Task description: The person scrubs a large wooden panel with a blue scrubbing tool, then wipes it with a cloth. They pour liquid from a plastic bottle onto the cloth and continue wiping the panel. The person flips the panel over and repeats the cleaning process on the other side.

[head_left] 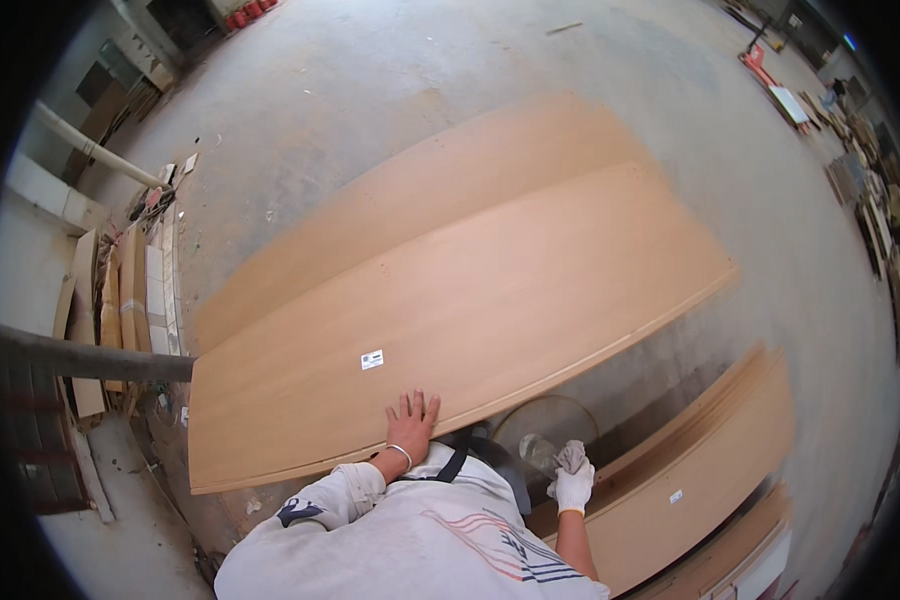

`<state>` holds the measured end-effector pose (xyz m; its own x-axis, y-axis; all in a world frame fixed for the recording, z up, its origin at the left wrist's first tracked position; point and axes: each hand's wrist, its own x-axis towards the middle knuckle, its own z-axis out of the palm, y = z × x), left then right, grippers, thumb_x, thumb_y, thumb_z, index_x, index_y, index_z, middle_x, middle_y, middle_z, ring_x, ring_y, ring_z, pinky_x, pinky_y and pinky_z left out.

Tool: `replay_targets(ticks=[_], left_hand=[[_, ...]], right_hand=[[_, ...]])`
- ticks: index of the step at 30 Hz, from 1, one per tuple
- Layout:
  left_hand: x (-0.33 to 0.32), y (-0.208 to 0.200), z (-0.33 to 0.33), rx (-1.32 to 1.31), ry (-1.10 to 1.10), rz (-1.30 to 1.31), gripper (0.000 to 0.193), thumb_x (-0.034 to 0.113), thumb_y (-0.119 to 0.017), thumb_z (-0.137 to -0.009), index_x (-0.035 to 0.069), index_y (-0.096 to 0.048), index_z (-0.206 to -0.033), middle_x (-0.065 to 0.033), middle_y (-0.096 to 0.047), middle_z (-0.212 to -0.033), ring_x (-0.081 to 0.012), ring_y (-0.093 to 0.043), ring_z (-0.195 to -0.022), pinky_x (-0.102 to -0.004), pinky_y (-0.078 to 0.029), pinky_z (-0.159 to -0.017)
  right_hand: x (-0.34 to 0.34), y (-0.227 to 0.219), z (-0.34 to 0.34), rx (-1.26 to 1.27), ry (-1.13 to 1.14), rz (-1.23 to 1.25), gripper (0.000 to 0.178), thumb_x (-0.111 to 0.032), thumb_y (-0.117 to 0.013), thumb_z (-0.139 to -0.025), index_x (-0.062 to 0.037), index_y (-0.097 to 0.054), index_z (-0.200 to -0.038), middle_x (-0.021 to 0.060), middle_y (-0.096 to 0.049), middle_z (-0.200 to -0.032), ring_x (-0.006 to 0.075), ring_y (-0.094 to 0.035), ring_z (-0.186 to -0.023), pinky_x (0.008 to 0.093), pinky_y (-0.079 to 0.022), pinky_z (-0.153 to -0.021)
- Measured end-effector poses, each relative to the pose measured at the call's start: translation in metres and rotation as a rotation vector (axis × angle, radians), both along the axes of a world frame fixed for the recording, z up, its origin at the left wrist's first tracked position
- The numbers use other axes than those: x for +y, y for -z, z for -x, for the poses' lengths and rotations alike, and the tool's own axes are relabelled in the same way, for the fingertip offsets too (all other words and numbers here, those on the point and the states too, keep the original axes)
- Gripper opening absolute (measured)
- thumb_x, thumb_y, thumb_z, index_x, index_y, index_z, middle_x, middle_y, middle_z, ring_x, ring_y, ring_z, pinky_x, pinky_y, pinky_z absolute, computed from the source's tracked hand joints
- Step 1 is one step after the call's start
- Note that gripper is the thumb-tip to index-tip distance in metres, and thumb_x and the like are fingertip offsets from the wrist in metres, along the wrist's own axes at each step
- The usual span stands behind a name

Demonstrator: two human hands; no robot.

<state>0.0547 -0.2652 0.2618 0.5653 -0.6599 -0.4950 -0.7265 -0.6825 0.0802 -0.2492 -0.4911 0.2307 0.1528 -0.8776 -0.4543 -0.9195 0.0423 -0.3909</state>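
Observation:
My left hand, bare with a white band at its wrist, lies with spread fingers on the near edge of a large light-brown wooden panel. This panel bears a small white label, and another brown panel shows beyond it. My right hand, in a white glove, is low beside a stack of brown boards, its fingers closed. Something greyish and crumpled shows at those fingers, but blur hides whether it is a cloth or the soiled glove tips. Beside it is a pale, blurred thing.
A thin hoop-like loop shows between the large panel and the stack. Boards lean along the left wall, near a grey pole. A red pallet truck and piled boards stand at the right, on a concrete floor.

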Motion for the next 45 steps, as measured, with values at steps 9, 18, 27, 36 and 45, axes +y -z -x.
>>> replay_targets(ticks=[9, 18, 27, 36, 45], left_hand=[[-0.002, 0.018, 0.001, -0.118, 0.036, -0.009, 0.096, 0.002, -0.066, -0.077, 0.008, -0.020, -0.162, -0.0268, -0.025, -0.164, -0.0501, -0.028, -0.148, -0.0624, -0.030, -0.116], [-0.010, 0.028, 0.001, -0.051, 0.167, 0.023, 0.111, -0.005, -0.071, -0.067, -0.001, -0.012, -0.161, -0.0322, -0.024, -0.161, -0.0476, -0.028, -0.148, -0.0499, -0.026, -0.122], [-0.003, 0.018, -0.017, -0.095, 0.217, 0.083, 0.111, -0.007, -0.069, -0.067, 0.000, -0.011, -0.162, -0.0321, -0.025, -0.161, -0.0506, -0.026, -0.147, -0.0541, -0.023, -0.122], [-0.007, 0.020, -0.006, -0.101, 0.289, 0.045, 0.110, -0.003, -0.066, -0.066, -0.003, -0.011, -0.161, -0.0329, -0.027, -0.160, -0.0504, -0.025, -0.148, -0.0536, -0.022, -0.123], [0.001, 0.060, 0.006, -0.165, 0.364, 0.075, 0.109, -0.001, -0.062, -0.065, -0.006, -0.011, -0.160, -0.0343, -0.026, -0.159, -0.0502, -0.027, -0.147, -0.0550, -0.021, -0.122]], right_hand=[[0.010, 0.030, 0.107, 0.155, 0.514, 0.066, 0.056, -0.023, -0.076, -0.082, -0.0077, -0.058, -0.132, 0.0213, -0.059, -0.128, 0.0427, -0.060, -0.119, 0.0498, -0.051, -0.101], [0.042, 0.124, 0.373, 0.628, 0.657, 0.226, 0.038, -0.023, -0.070, -0.087, -0.0030, -0.063, -0.119, 0.0221, -0.062, -0.119, 0.0400, -0.058, -0.109, 0.0494, -0.053, -0.093], [0.036, 0.154, 0.399, 0.553, 0.955, 0.077, 0.062, -0.041, -0.072, -0.086, -0.0140, -0.057, -0.141, 0.0222, -0.057, -0.138, 0.0434, -0.059, -0.124, 0.0510, -0.049, -0.104], [0.055, 0.147, 0.381, 0.658, 0.750, 0.071, 0.090, -0.049, -0.072, -0.086, -0.0230, -0.029, -0.161, 0.0234, -0.021, -0.166, 0.0437, -0.026, -0.151, 0.0551, -0.034, -0.118], [0.079, 0.104, 0.336, 0.745, 0.538, 0.475, 0.096, -0.028, -0.079, -0.081, -0.0107, -0.028, -0.161, 0.0273, -0.023, -0.165, 0.0489, -0.023, -0.150, 0.0648, -0.016, -0.121]])
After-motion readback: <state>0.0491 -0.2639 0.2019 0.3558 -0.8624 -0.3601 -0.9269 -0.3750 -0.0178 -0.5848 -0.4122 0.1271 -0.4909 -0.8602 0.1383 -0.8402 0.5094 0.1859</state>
